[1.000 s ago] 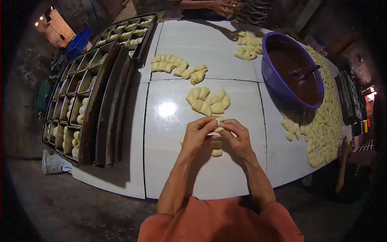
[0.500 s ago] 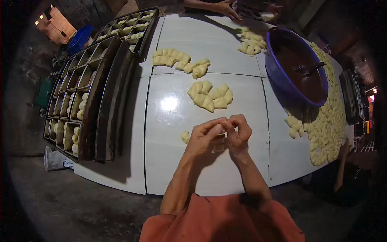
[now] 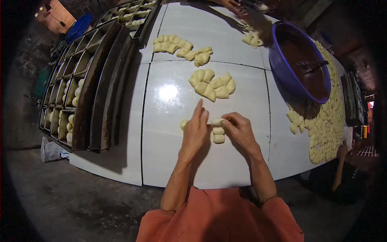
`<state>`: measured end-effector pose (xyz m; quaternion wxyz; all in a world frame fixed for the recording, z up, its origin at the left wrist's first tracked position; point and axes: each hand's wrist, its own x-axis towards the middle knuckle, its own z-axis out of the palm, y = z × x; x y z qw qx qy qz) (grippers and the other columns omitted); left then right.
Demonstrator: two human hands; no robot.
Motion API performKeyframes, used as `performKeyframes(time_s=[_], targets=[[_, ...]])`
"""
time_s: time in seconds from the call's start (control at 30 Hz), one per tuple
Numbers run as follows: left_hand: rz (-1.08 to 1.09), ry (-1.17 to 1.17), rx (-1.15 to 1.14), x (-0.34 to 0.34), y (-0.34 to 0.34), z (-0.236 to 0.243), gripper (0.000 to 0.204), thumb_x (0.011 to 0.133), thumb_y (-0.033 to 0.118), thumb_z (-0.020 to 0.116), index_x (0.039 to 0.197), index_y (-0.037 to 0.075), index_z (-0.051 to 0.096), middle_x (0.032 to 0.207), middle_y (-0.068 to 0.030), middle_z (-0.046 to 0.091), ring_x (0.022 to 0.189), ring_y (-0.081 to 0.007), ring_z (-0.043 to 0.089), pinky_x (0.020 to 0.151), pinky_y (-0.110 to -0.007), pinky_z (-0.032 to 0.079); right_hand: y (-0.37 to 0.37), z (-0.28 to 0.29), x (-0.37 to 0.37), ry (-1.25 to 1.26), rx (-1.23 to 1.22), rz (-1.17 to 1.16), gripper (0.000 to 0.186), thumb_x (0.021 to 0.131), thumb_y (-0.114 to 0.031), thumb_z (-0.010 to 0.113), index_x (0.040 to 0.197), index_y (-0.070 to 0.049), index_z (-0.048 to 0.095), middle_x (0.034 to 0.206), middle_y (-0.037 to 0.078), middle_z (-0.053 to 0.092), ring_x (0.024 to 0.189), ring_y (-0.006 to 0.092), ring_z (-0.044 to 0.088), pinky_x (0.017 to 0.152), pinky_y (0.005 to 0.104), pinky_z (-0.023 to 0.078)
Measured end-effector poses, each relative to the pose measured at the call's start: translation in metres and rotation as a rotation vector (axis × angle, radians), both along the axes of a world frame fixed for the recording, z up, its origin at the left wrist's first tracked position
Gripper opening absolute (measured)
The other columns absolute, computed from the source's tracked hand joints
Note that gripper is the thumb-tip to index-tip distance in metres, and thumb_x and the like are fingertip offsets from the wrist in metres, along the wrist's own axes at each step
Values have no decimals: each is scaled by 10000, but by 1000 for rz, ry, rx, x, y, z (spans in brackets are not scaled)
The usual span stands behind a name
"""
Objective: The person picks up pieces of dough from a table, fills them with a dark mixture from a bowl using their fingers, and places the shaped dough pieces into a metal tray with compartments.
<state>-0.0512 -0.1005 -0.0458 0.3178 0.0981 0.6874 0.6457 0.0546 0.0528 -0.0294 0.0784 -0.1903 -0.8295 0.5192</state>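
On the white tabletop in front of me, my right hand point(image 3: 241, 131) pinches a small pale dough piece point(image 3: 217, 121) between thumb and fingers. Just below that piece, a short column of rounded dough pieces point(image 3: 218, 136) lies between my hands. My left hand point(image 3: 196, 131) is beside the column with its index finger stretched out, holding nothing. A further dough lump point(image 3: 183, 124) shows partly behind the left hand. Beyond my hands lies a cluster of cut dough pieces point(image 3: 213, 85), and a longer row of dough point(image 3: 173, 44) sits farther off.
Blackened metal trays with compartments point(image 3: 76, 76) holding dough balls line the left side. A purple tub point(image 3: 278, 70) of brown filling with a utensil stands at the right, next to a large spread of dough pieces point(image 3: 324, 137). Another person's hand point(image 3: 234, 6) is at the far edge.
My hands have moved apart. The left index finger now points forward, and the right hand holds a dough piece above the column. The view has shifted slightly, and the other person's hand has moved.
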Motion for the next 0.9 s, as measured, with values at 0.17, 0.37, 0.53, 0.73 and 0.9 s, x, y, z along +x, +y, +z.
performKeyframes(time_s=[0.17, 0.37, 0.53, 0.73, 0.9], targets=[[-26, 231, -227, -5, -45, 16, 469, 1026, 253, 510, 1434, 22, 494, 1138, -190, 692, 983, -246, 703, 808, -347, 542, 3, 10, -1, -158, 328, 104, 248, 951, -152, 570, 1114, 2, 675, 1109, 156, 635, 963, 313, 643, 860, 404, 518], [3, -54, -189, 17, -79, 42, 420, 978, 133, 596, 1379, 15, 551, 1086, -98, 672, 818, -122, 577, 707, -262, 506, -15, 25, -6, -195, 546, 346, 557, 905, -344, 630, 1359, -36, 531, 1269, 181, 562, 1125, 351, 558, 978, 451, 479], [60, -32, -117, 43, -114, 27, 432, 960, 217, 656, 1338, 20, 592, 1082, -134, 719, 854, -125, 674, 745, -265, 534, -49, 38, -4, -217, 529, 262, 589, 767, -206, 745, 1295, -26, 557, 1269, 219, 548, 1136, 405, 560, 962, 444, 475], [-66, -44, -101, 39, -145, 32, 462, 989, 261, 608, 1388, 37, 547, 1256, -122, 649, 1017, -150, 651, 859, -301, 542, -57, 49, -19, -330, 50, 19, 340, 737, -85, 617, 1051, 46, 613, 996, 196, 632, 857, 265, 632, 746, 365, 513], [-84, -212, -43, 17, -195, 51, 470, 992, 277, 621, 1410, 77, 542, 1299, -96, 634, 1086, -160, 633, 877, -312, 540, -58, 76, -53, -299, -442, 171, 481, 728, -49, 775, 1157, 21, 567, 1025, 112, 618, 864, 181, 656, 684, 318, 581]])
